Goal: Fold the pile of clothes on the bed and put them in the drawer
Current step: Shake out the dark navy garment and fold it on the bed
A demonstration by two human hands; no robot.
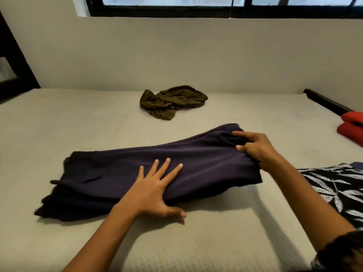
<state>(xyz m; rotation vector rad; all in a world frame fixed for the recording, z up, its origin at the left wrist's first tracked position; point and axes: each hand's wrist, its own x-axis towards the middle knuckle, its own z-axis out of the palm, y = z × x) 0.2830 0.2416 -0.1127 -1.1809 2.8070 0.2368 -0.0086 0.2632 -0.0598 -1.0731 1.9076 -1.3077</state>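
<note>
A dark navy garment (121, 173) lies stretched across the grey bed (59, 118), folded lengthwise. My left hand (155, 191) presses flat on its near edge with fingers spread and straight. My right hand (255, 148) grips the garment's right end, fingers curled into the cloth and lifting it slightly off the bed. An olive-brown garment (172, 102) lies crumpled farther back near the wall.
Folded red cloth (351, 128) sits at the right edge of the bed. A black and white leaf-print cloth (334, 189) lies at the near right. A dark bed frame (326, 102) runs along the right; a wall and window stand behind.
</note>
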